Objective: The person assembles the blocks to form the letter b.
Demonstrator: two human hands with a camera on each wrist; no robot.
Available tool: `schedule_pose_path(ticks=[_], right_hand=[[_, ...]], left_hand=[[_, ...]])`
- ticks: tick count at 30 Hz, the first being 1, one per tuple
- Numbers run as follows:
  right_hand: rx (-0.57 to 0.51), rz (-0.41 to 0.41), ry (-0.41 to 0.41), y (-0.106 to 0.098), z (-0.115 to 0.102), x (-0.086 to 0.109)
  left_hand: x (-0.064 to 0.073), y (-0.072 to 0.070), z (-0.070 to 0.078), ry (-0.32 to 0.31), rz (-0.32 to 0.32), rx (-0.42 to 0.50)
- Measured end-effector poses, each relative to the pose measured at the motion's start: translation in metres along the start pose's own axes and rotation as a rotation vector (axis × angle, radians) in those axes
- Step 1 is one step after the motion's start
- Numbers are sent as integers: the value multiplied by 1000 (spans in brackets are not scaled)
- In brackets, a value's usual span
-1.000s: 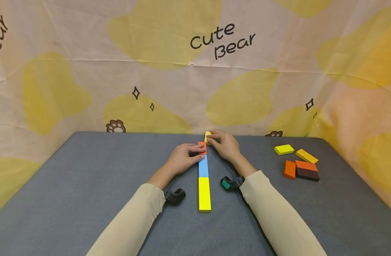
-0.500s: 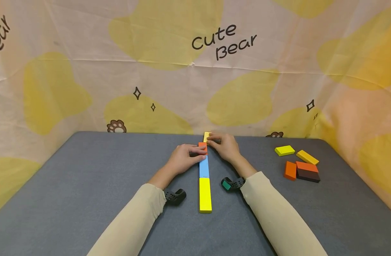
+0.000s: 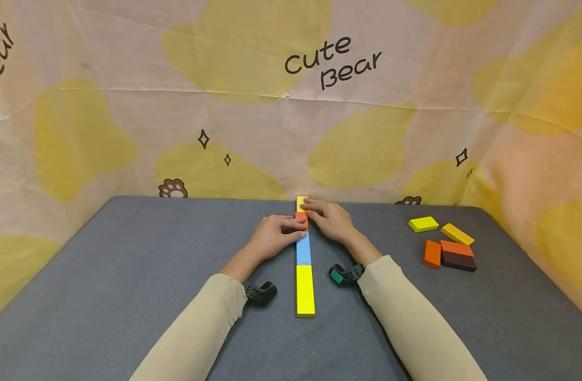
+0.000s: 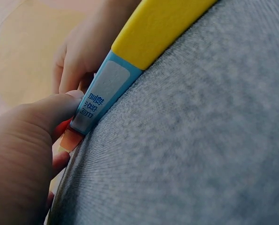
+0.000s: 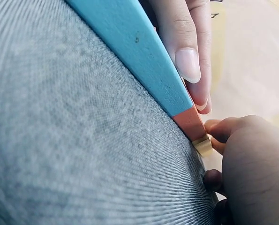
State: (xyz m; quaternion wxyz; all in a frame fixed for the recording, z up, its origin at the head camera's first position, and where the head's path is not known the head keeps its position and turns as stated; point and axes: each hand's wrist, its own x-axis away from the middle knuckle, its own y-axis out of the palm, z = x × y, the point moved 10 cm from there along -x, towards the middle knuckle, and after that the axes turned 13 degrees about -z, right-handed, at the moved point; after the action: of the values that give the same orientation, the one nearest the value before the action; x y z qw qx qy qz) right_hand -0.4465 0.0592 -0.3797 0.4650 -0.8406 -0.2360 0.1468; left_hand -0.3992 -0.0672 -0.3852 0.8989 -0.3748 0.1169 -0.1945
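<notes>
A line of flat wooden blocks runs away from the person: a long yellow block, a blue block with a printed label on one side, a short orange block and a small pale-yellow block at the far end. My left hand reaches over the orange block with fairly straight fingers, its thumb touching the blue block near their joint. With thumb and fingers, my right hand pinches the pale-yellow block against the orange one; its fingers partly cover that block.
Loose blocks lie at the right: a lime-yellow block, a darker yellow block, an orange-red block, another orange block and a dark brown block. A printed cloth hangs behind the grey tabletop.
The pale-yellow block has shifted left in my right hand, from offset right of the row to in line with the orange block. My left hand has stayed in place.
</notes>
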Motion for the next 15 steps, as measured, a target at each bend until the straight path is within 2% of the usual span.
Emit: schedule_pose_path(ticks=[15], right_hand=[[43, -39, -16, 5, -4, 0]], left_hand=[[1, -1, 2, 12, 5, 13]])
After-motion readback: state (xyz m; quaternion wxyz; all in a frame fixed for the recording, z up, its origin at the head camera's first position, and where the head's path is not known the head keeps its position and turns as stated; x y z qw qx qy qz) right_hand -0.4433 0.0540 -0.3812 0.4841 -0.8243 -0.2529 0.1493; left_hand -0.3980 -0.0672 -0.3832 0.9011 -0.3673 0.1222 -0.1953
